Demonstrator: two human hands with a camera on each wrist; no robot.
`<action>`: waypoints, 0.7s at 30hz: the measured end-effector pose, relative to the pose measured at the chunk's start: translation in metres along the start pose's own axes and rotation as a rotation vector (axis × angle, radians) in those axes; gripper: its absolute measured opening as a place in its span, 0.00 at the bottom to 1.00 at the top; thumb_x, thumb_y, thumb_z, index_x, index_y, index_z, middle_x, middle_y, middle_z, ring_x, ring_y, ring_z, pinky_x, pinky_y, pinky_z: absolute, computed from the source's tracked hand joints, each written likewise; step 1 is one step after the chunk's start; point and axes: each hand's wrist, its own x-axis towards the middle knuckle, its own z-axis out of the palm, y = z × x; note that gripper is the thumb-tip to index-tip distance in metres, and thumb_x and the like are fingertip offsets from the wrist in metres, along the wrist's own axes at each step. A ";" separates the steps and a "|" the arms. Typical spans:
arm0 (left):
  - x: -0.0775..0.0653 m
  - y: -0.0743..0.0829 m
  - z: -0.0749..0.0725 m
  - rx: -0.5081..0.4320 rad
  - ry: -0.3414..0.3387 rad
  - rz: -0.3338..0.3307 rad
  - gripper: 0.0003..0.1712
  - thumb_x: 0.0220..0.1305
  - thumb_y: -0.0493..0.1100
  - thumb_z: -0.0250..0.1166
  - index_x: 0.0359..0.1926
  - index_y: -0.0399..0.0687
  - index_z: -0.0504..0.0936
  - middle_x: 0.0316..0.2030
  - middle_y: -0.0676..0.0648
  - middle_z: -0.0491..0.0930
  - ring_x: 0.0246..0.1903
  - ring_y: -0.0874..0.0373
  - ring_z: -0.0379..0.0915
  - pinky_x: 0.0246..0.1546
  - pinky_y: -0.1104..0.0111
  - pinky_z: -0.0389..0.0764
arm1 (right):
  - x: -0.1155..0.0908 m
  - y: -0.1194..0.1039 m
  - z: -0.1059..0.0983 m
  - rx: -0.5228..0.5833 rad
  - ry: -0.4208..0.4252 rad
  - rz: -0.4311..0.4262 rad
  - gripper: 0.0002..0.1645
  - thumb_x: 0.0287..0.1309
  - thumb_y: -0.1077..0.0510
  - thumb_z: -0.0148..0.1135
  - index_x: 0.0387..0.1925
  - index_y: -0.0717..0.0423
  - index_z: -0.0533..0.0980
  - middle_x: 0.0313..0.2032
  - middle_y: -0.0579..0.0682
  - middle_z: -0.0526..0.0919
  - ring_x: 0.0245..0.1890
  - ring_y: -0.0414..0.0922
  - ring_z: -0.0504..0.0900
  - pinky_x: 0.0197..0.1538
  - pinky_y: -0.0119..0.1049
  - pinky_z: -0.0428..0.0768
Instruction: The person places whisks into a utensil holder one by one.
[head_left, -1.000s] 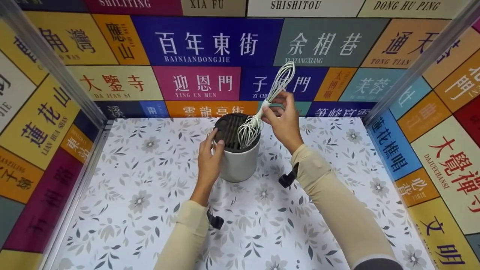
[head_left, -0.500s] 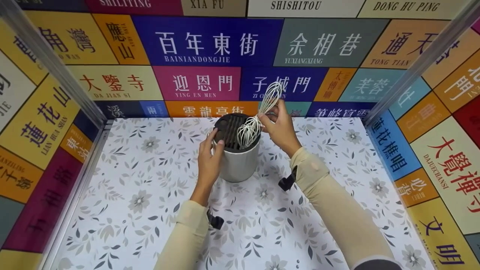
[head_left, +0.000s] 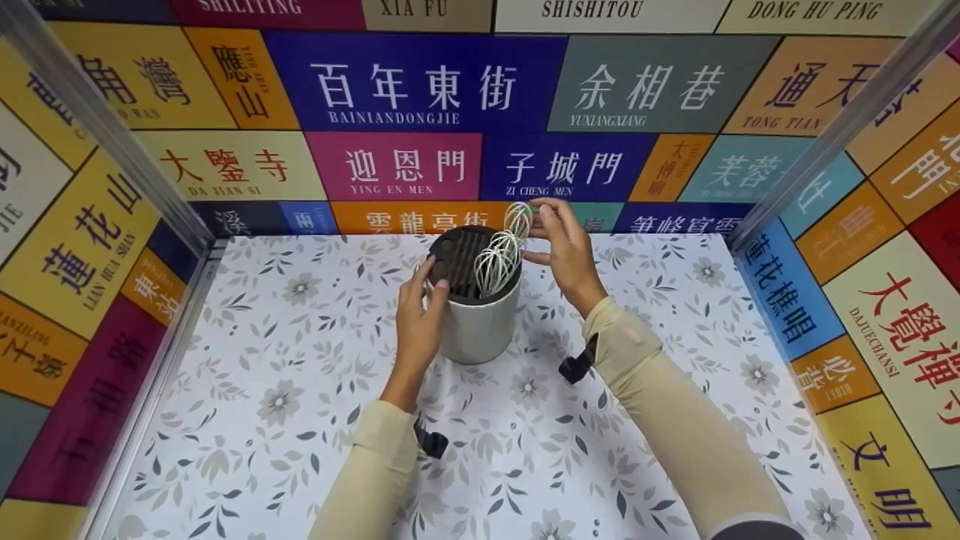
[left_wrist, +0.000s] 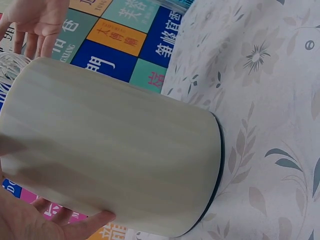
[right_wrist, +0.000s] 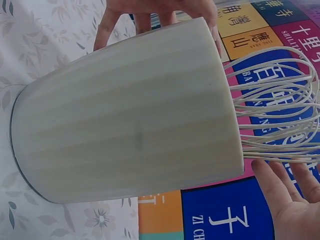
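Observation:
A pale, round utensil holder (head_left: 480,330) with a slotted dark top stands upright on the patterned cloth. Two white wire whisks stand in it with their loops up: the front whisk (head_left: 495,268) and, just behind it, the rear whisk (head_left: 517,221). Their handles are hidden inside. My left hand (head_left: 420,307) holds the holder's left side, thumb and fingers spread near its rim. Beside the rear whisk, my right hand (head_left: 566,247) has its fingers extended and loosely apart, fingertips right at the wires. The right wrist view shows the right palm (right_wrist: 300,215) bare, below the loops (right_wrist: 280,110).
White floral cloth (head_left: 315,450) covers the table. A back panel (head_left: 405,82) printed with coloured name signs rises behind the holder, and similar panels stand left and right, joined by transparent corner strips (head_left: 127,142).
The rear whisk has gone down into the holder, its handle now out of sight. My right hand lowered with it, then let go and spread its fingers. The left hand stayed put.

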 end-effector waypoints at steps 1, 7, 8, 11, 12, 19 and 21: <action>0.000 0.000 0.000 0.000 0.002 0.002 0.27 0.75 0.53 0.58 0.73 0.64 0.72 0.58 0.41 0.74 0.52 0.50 0.70 0.56 0.52 0.72 | 0.000 0.000 0.000 -0.001 0.003 -0.001 0.27 0.77 0.39 0.45 0.64 0.50 0.72 0.56 0.58 0.80 0.57 0.58 0.81 0.49 0.50 0.86; 0.000 0.000 -0.001 0.008 0.010 0.008 0.27 0.75 0.53 0.59 0.72 0.63 0.72 0.57 0.41 0.74 0.52 0.50 0.69 0.55 0.53 0.72 | 0.001 0.000 0.003 -0.024 0.014 -0.006 0.26 0.77 0.39 0.46 0.60 0.51 0.75 0.54 0.58 0.82 0.54 0.53 0.83 0.49 0.48 0.86; 0.000 0.000 -0.001 0.011 0.007 0.005 0.27 0.75 0.53 0.58 0.73 0.63 0.72 0.58 0.41 0.74 0.52 0.51 0.69 0.55 0.53 0.72 | 0.001 0.000 0.004 -0.025 0.015 -0.006 0.25 0.78 0.40 0.47 0.59 0.52 0.75 0.54 0.58 0.82 0.54 0.53 0.83 0.49 0.47 0.86; -0.001 0.001 -0.001 0.017 0.000 -0.003 0.28 0.75 0.54 0.57 0.73 0.65 0.71 0.59 0.42 0.73 0.53 0.51 0.69 0.55 0.53 0.72 | 0.000 0.001 0.005 -0.015 0.018 -0.003 0.24 0.78 0.43 0.47 0.57 0.55 0.76 0.53 0.60 0.81 0.53 0.52 0.83 0.48 0.47 0.87; -0.001 0.001 -0.001 0.018 -0.004 -0.007 0.28 0.76 0.55 0.57 0.73 0.65 0.71 0.59 0.42 0.73 0.53 0.51 0.69 0.55 0.53 0.72 | 0.000 0.002 0.005 -0.010 0.018 -0.002 0.24 0.78 0.44 0.47 0.57 0.57 0.76 0.53 0.61 0.81 0.52 0.52 0.84 0.47 0.47 0.87; 0.000 0.005 -0.005 0.009 -0.042 -0.050 0.28 0.75 0.54 0.58 0.74 0.64 0.70 0.63 0.41 0.72 0.57 0.47 0.70 0.59 0.49 0.72 | -0.005 0.000 0.001 0.029 -0.002 0.006 0.24 0.79 0.45 0.47 0.58 0.60 0.74 0.54 0.62 0.80 0.54 0.53 0.83 0.52 0.48 0.85; 0.002 0.007 -0.008 0.006 -0.076 -0.073 0.29 0.74 0.55 0.58 0.74 0.65 0.70 0.66 0.42 0.71 0.61 0.46 0.69 0.63 0.50 0.71 | -0.007 -0.003 -0.001 0.019 -0.011 -0.013 0.23 0.79 0.47 0.48 0.58 0.60 0.73 0.54 0.63 0.80 0.55 0.55 0.82 0.54 0.49 0.84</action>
